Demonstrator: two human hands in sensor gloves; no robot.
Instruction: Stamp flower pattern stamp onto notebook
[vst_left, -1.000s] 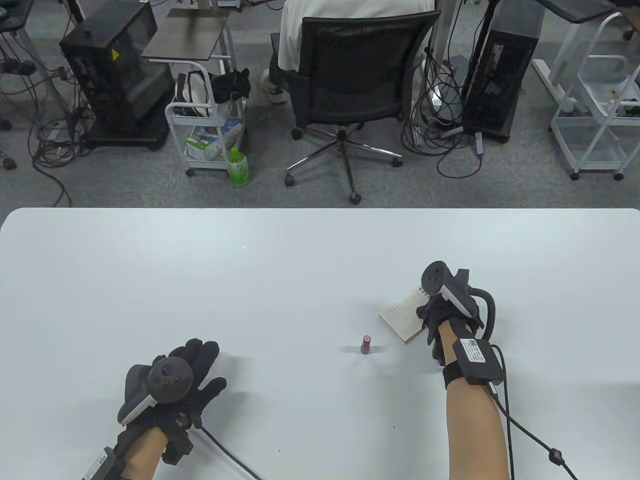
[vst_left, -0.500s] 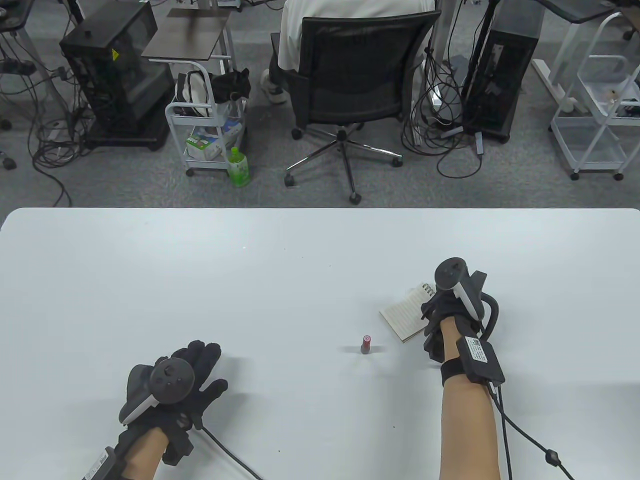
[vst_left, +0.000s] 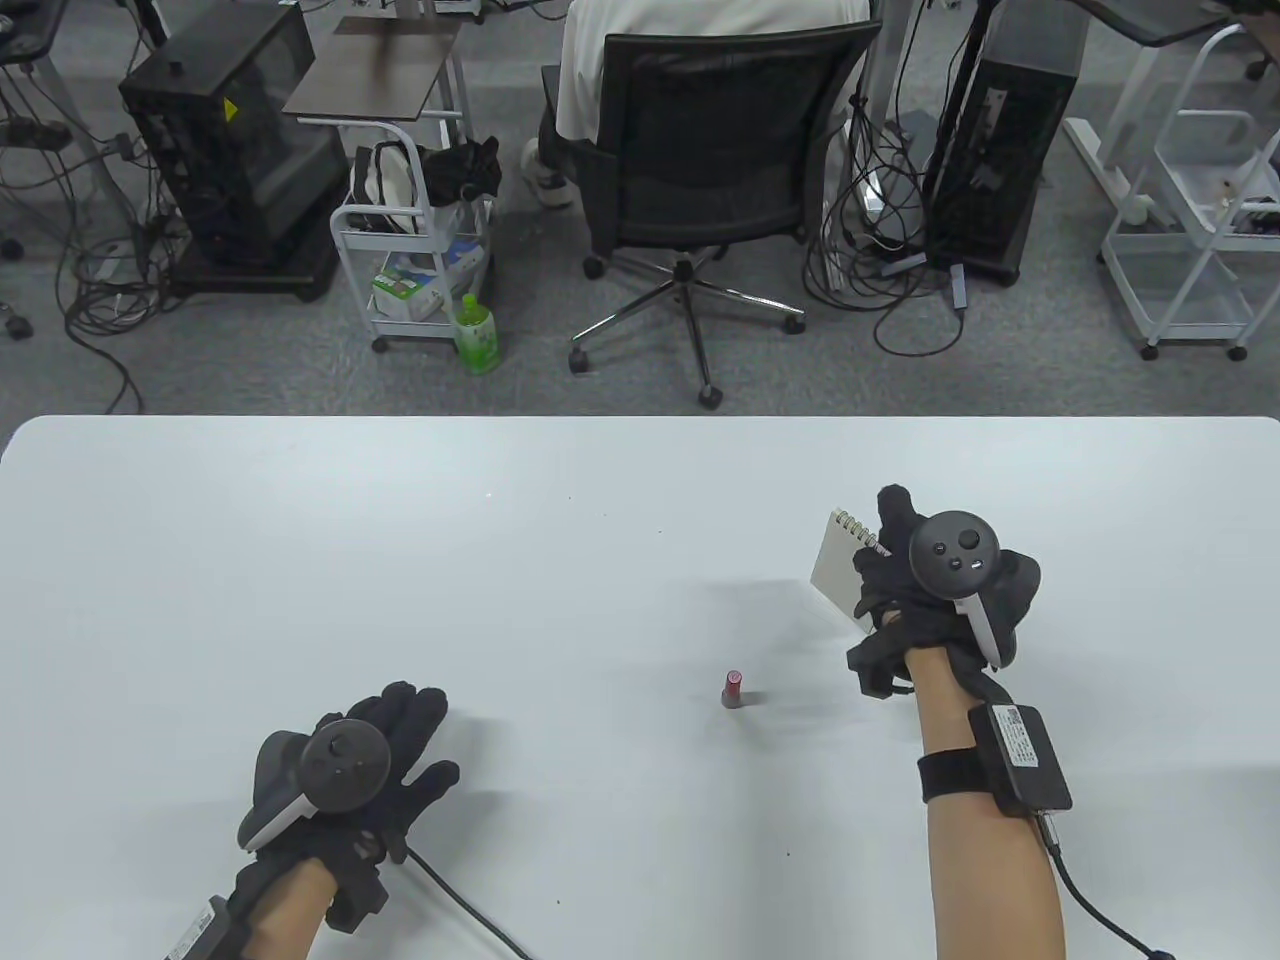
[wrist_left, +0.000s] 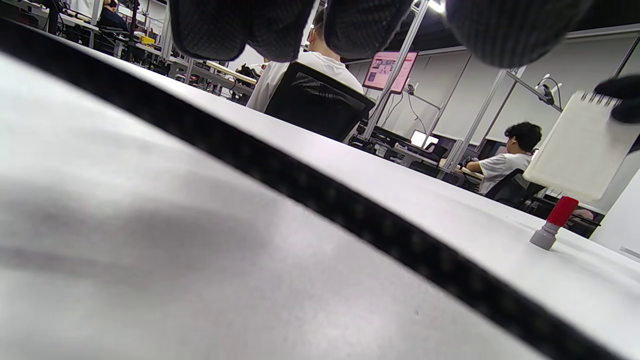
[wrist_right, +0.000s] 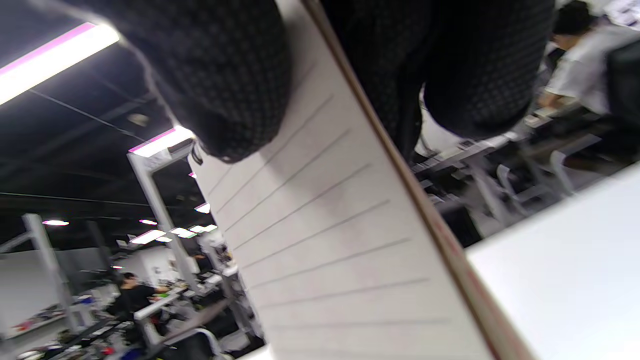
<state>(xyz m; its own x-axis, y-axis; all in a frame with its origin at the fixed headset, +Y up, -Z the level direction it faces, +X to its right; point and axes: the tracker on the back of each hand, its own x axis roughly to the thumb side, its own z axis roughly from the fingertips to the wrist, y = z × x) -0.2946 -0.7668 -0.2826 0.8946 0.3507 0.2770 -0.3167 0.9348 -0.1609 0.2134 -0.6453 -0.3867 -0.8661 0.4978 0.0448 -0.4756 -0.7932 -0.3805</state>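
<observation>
White spiral-bound lined notebook (vst_left: 838, 565) is pinched in my right hand (vst_left: 935, 600), lifted; lowering it carelessly could topple the small red-capped stamp (vst_left: 732, 688). My left hand (vst_left: 350, 775) rests released.

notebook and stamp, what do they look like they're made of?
Notebook: ruled paper sheets, matte off-white, on a wire spiral at the top edge; a thin brownish edge in the right wrist view suggests a card cover. The right hand holds it off the table.
Stamp: likely plastic, with a smooth red upper part and a grey base in the left wrist view. It stands upright on the table.
</observation>
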